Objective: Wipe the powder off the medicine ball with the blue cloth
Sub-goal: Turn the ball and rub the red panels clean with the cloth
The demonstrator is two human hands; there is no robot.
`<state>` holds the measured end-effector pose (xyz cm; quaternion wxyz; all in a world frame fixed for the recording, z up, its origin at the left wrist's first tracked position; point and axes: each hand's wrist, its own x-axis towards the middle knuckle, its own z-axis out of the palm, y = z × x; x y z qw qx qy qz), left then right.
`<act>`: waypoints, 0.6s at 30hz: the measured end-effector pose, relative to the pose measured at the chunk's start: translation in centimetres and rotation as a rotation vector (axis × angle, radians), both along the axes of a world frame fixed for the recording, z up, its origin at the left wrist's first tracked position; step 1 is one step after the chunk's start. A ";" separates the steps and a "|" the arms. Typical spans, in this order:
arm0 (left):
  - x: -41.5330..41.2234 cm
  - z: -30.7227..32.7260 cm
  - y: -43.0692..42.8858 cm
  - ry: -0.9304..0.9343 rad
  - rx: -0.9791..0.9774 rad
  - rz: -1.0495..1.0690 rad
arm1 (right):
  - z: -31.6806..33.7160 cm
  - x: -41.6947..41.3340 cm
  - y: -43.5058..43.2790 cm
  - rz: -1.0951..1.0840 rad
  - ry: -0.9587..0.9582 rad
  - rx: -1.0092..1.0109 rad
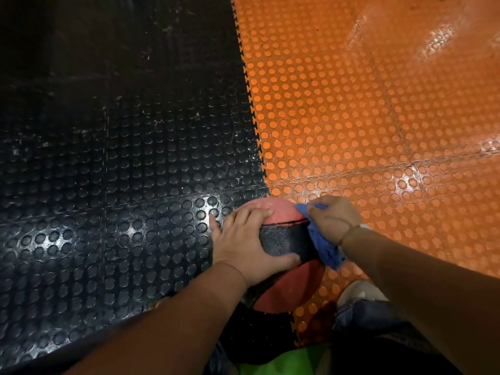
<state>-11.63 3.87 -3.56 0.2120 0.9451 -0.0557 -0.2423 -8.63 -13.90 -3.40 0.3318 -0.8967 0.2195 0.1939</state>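
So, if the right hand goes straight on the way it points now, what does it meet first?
The right hand points left across the medicine ball; past the pink top it would probably meet the left hand's fingers first, though depth is unclear.

Single head-worn view, wide-angle. Camera looked steeply down and forward over the person's forearms. Left hand (pixel 240 242) holding the medicine ball (pixel 281 212) and right hand (pixel 335 220) gripping the blue cloth (pixel 324 247) sat near the lens, lower centre; studded floor mats (pixel 351 117) filled the upper frame.
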 end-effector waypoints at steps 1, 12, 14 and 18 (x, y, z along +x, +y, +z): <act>0.0 0.2 -0.5 0.024 -0.004 0.035 | 0.2 0.2 -0.3 -0.014 0.071 -0.018; -0.6 0.1 0.4 0.123 0.135 0.044 | 0.2 -2.7 -2.1 0.200 0.019 -0.012; -1.2 -0.1 0.6 0.116 0.133 0.043 | -0.3 -2.9 -1.4 0.238 -0.028 -0.046; -1.6 -0.3 0.6 0.109 0.132 0.040 | 1.2 -3.7 2.6 0.601 -0.368 0.006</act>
